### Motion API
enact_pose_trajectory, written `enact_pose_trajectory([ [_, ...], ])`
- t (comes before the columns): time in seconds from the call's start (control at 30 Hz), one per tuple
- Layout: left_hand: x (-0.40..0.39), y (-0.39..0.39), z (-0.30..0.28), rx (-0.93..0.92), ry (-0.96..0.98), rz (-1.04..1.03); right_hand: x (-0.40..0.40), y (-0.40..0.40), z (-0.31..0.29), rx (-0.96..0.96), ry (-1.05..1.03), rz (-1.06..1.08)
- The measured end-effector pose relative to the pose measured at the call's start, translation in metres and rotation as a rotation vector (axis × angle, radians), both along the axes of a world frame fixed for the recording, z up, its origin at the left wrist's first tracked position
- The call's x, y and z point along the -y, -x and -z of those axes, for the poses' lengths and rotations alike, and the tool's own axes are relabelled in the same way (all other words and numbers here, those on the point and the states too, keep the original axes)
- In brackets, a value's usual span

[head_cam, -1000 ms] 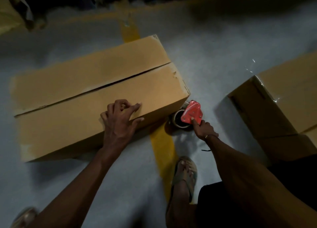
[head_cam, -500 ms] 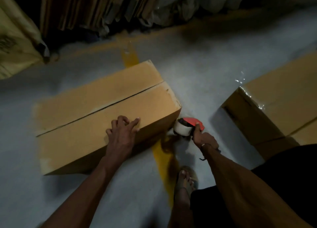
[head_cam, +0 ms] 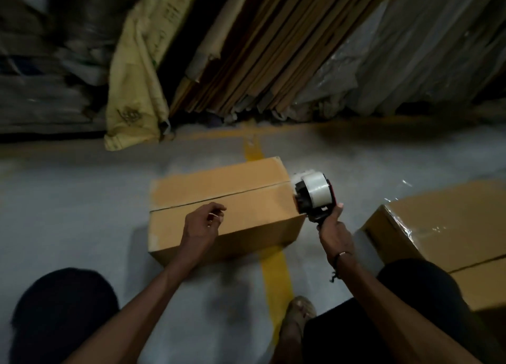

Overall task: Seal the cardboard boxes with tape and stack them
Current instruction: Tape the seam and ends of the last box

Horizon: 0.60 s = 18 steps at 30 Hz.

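Left hand (head_cam: 204, 224), fingers curled, steadies unsealed cardboard box (head_cam: 219, 207) | right hand (head_cam: 332, 231) grips tape dispenser (head_cam: 313, 196) at right seam end, positioned to start taping | taped box (head_cam: 443, 226) right.

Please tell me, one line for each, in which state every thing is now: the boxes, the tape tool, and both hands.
Brown cardboard box in the middle: flaps closed, seam untaped.
Brown cardboard box at right: closed, shiny clear tape over its edge.
Red-and-black tape dispenser: lifted, at the middle box's right end.
Left hand: over the middle box, empty.
Right hand: gripping the dispenser handle.
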<state>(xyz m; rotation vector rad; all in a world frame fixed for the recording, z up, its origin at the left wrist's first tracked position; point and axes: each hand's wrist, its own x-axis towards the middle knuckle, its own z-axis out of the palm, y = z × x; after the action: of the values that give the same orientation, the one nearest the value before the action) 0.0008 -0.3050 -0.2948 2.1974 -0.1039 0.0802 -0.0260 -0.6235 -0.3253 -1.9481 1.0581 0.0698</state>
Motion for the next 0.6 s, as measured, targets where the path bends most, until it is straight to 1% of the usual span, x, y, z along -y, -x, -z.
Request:
enact_pose_trajectory([
  [0.1, -0.032, 0.022, -0.023, 0.006, 0.004, -0.066, -0.031, 0.010, -0.040, 0.112, -0.070, -0.165],
  [0.17, -0.056, 0.034, -0.034, -0.016, -0.059, -0.107, -0.053, 0.015, -0.066, 0.179, -0.113, -0.268],
  [0.2, -0.067, 0.040, -0.039, -0.049, -0.090, -0.131, -0.064, 0.017, -0.078, 0.205, -0.143, -0.324],
  [0.27, -0.089, 0.055, -0.047, -0.112, -0.067, -0.192, -0.087, 0.016, -0.101, 0.245, -0.207, -0.437],
  [0.4, -0.121, 0.071, -0.062, -0.226, 0.157, -0.274, -0.135, 0.001, -0.134, 0.271, -0.278, -0.665],
  [0.5, -0.140, 0.067, -0.075, -0.435, 0.355, -0.309, -0.174, -0.018, -0.146, 0.288, -0.372, -0.785],
  [0.6, -0.156, 0.046, -0.081, -0.607, 0.599, -0.320, -0.210, -0.039, -0.139, 0.297, -0.473, -0.873],
])
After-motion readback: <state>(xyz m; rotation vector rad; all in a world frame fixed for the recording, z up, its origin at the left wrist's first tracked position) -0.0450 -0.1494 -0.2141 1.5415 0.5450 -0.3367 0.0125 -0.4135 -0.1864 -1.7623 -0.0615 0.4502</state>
